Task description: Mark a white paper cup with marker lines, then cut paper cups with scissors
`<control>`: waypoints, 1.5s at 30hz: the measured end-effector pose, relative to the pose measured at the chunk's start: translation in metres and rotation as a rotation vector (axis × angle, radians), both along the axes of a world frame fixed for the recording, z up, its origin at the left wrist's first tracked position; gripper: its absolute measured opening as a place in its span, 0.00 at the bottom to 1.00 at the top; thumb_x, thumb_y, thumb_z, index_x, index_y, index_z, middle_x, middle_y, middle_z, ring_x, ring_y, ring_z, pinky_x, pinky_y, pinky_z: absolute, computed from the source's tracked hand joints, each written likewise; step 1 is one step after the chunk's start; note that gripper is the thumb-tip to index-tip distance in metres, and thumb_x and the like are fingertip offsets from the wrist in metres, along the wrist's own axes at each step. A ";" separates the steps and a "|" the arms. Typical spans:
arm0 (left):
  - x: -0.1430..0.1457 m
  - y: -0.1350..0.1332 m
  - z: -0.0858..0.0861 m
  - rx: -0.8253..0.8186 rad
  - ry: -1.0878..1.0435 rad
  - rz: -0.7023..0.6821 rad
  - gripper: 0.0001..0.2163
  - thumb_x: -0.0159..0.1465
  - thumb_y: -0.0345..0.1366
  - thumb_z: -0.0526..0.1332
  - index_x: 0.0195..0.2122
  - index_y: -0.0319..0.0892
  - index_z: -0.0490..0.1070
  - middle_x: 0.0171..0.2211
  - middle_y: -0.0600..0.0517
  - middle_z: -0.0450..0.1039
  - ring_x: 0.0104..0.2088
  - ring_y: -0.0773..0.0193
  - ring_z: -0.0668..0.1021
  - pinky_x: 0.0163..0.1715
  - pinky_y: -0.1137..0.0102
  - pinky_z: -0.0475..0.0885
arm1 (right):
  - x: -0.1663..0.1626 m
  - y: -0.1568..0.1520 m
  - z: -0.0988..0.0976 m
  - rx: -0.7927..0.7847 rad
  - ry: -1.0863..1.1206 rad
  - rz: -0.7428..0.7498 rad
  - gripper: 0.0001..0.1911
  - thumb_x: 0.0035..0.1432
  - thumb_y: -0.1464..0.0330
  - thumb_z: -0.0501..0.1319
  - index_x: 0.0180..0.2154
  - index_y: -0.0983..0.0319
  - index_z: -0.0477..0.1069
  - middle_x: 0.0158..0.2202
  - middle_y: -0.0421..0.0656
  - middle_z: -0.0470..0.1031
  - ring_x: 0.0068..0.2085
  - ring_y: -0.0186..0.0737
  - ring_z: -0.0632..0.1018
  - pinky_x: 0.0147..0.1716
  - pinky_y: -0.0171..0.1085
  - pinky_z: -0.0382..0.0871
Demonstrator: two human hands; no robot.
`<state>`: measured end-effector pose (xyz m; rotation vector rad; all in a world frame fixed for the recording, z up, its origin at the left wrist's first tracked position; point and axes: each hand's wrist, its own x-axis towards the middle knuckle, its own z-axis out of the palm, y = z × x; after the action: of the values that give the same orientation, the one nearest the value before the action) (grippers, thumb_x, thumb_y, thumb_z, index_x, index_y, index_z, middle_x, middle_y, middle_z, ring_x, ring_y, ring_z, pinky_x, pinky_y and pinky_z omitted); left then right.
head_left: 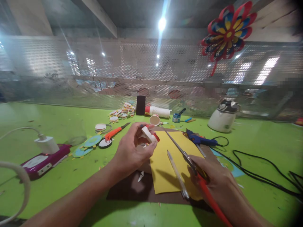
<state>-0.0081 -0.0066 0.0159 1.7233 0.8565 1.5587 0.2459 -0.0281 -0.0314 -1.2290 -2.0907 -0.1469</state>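
Observation:
My left hand (133,149) is closed in a pinch on a small round white and red paper disc (149,135), held above the table. My right hand (216,181) grips red-handled scissors (187,159), their blades spread apart and pointing up and left toward the disc. Beneath both hands a yellow paper sheet (165,164) lies on a brown board (132,189).
The green table (71,116) holds an orange utility knife (115,132), round paper discs (121,113), a blue glue gun (200,138) with black cable, a white kettle (223,116), a paper cup (155,119), and a purple power strip (44,160). Mesh fencing runs behind.

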 end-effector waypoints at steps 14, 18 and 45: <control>-0.008 -0.004 0.001 0.048 -0.030 -0.218 0.20 0.65 0.35 0.65 0.58 0.48 0.68 0.50 0.48 0.73 0.48 0.61 0.79 0.51 0.67 0.77 | -0.001 -0.005 0.007 0.050 -0.107 0.171 0.16 0.60 0.72 0.58 0.50 0.57 0.69 0.29 0.40 0.74 0.29 0.42 0.76 0.27 0.36 0.66; -0.010 -0.006 0.002 0.069 -0.031 -0.274 0.18 0.66 0.33 0.63 0.57 0.49 0.70 0.50 0.48 0.72 0.51 0.60 0.78 0.53 0.68 0.75 | -0.002 -0.006 0.013 0.141 -0.127 0.197 0.16 0.59 0.74 0.58 0.49 0.58 0.69 0.26 0.39 0.71 0.26 0.40 0.74 0.24 0.35 0.63; -0.015 -0.007 0.006 -0.013 -0.058 -0.338 0.20 0.65 0.37 0.64 0.59 0.53 0.69 0.53 0.48 0.75 0.48 0.57 0.79 0.45 0.65 0.78 | 0.006 0.001 0.002 0.247 -0.147 0.183 0.20 0.60 0.76 0.54 0.54 0.62 0.67 0.29 0.42 0.69 0.28 0.41 0.71 0.26 0.38 0.61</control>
<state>-0.0231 -0.0137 0.0218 1.7017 0.5127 1.3649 0.2520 -0.0269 -0.0290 -0.9000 -2.2208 -0.4095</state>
